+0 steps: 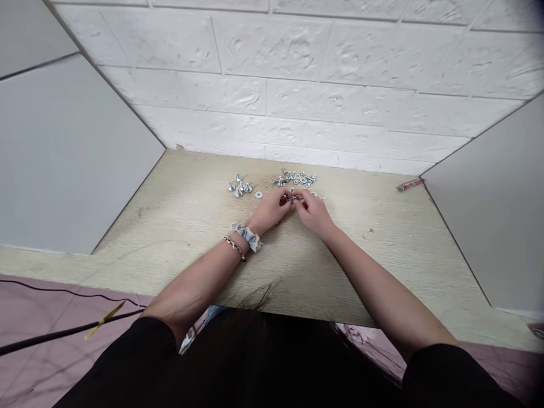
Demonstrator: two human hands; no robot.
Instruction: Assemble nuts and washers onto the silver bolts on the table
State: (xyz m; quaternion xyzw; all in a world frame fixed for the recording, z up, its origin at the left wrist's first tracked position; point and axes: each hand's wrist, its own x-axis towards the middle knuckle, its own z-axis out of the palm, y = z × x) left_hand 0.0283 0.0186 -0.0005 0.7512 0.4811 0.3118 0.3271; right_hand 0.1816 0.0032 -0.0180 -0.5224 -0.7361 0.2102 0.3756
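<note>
"So, what are the two hands doing?"

"Both the left hand (272, 209) and the right hand (313, 212) meet above the worktop (403, 255), each grip pinched nearly closed, fingertips on one small metal part (291, 198). Probably a bolt, though the fingers partly hide it."

"Where is that part exactly?"

"Between the hands, toward the worktop's far side, near the white wall (293, 51). Whether it touches the wood, I can't tell."

"And around it?"

"Just beyond the fingers lies a cluster of nuts, bolts and washers (303, 181). Left of that sits a separate group of bolts (241, 186), with a single washer (259, 195) flat between them and the left hand."
</note>
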